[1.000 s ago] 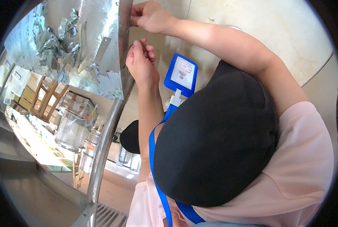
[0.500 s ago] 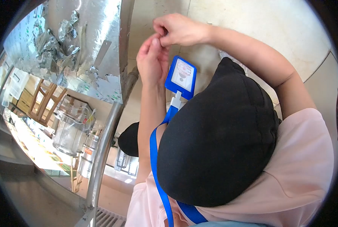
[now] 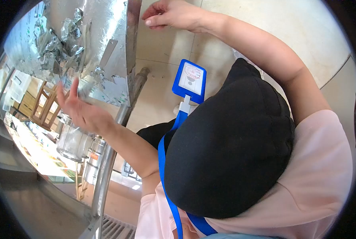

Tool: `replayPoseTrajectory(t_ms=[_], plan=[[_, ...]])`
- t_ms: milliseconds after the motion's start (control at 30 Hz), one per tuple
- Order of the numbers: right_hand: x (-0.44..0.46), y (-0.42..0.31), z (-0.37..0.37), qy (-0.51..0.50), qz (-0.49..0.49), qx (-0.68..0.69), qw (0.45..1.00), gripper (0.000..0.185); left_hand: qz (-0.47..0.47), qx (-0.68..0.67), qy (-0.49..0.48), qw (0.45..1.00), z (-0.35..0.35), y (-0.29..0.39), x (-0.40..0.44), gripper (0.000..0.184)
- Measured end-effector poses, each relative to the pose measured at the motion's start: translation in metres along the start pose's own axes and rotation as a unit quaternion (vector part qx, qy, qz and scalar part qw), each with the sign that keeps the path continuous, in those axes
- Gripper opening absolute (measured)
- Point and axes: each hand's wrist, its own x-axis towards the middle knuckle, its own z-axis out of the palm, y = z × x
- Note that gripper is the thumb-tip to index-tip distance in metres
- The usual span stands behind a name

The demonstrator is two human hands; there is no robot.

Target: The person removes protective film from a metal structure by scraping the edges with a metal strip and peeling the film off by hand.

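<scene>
My left hand is over the lower edge of the metal sheet, its fingers spread; a blurred pale scrap shows beside the fingertips. Crumpled bits of film cling to the sheet just above this hand. Over the tiled floor, right of the sheet's edge, my right hand has its fingers loosely bent and apart, with nothing visible between them. A small flat metal tab lies against the sheet.
A blue-framed badge hangs on a blue lanyard. Rounded black cloth fills the middle. A metal rail slants below the sheet. A wooden stool and clear containers stand at the left.
My hands were together right of the sheet half a second ago and have parted. My left hand has swung left to the film scraps; my right hand has moved up and left.
</scene>
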Motion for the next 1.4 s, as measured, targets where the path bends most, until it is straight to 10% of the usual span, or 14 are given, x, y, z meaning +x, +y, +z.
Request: replayPoseTrajectory(t_ms=[100, 133, 267, 400, 500, 633, 767, 900, 967, 1067, 1167, 1233, 1300, 1400], plan=[[0.003, -0.008, 0.004, 0.027, -0.073, -0.069, 0.995, 0.019, 0.205, 0.631, 0.033, 0.747, -0.005, -0.015, 0.016, 0.037], [0.003, -0.011, 0.005, 0.02, -0.057, -0.056, 0.997, 0.018, 0.167, 0.637, 0.091, 0.747, -0.002, -0.012, 0.017, 0.039], [0.012, 0.001, 0.007, -0.035, -0.051, 0.1, 0.993, 0.015, -0.004, 0.178, 0.211, 0.961, 0.006, -0.008, 0.015, 0.033], [0.025, 0.016, 0.0, -0.106, -0.079, 0.17, 0.977, 0.013, -0.097, 0.181, 0.09, 0.975, -0.016, -0.063, 0.041, 0.018], [0.027, 0.018, -0.004, -0.117, -0.087, 0.159, 0.976, 0.013, 0.016, 0.276, 0.231, 0.933, -0.039, -0.076, 0.053, 0.022], [0.015, 0.002, 0.0, -0.076, -0.059, 0.087, 0.992, 0.013, -0.07, -0.05, 0.313, 0.946, -0.008, -0.02, 0.055, 0.012], [0.012, -0.006, 0.003, -0.025, -0.033, 0.0, 0.999, 0.013, -0.055, -0.167, 0.023, 0.984, 0.034, 0.0, 0.004, 0.011], [0.019, -0.006, 0.004, -0.003, -0.065, -0.095, 0.993, 0.014, -0.266, -0.26, -0.37, 0.851, 0.078, -0.001, -0.048, 0.016], [0.028, 0.01, 0.012, 0.012, -0.098, 0.005, 0.995, 0.014, -0.483, -0.438, -0.245, 0.717, 0.101, -0.022, -0.065, 0.02], [0.012, 0.003, 0.018, 0.165, -0.123, -0.084, 0.975, 0.013, -0.501, -0.701, -0.059, 0.505, 0.127, -0.049, -0.07, 0.024], [0.029, 0.014, 0.003, 0.19, 0.0, 0.051, 0.98, 0.014, -0.411, -0.847, -0.09, 0.325, 0.138, -0.064, -0.059, 0.026], [0.034, 0.017, -0.008, 0.178, -0.049, 0.142, 0.972, 0.019, -0.398, -0.849, -0.084, 0.338, 0.141, -0.058, -0.056, 0.025], [0.013, -0.004, -0.021, 0.151, 0.009, -0.116, 0.982, 0.017, -0.378, -0.851, -0.093, 0.352, 0.145, -0.06, -0.056, 0.022], [-0.031, -0.045, -0.005, 0.173, -0.357, -0.333, 0.855, 0.013, -0.372, -0.889, -0.112, 0.241, 0.147, -0.067, -0.059, 0.024]])
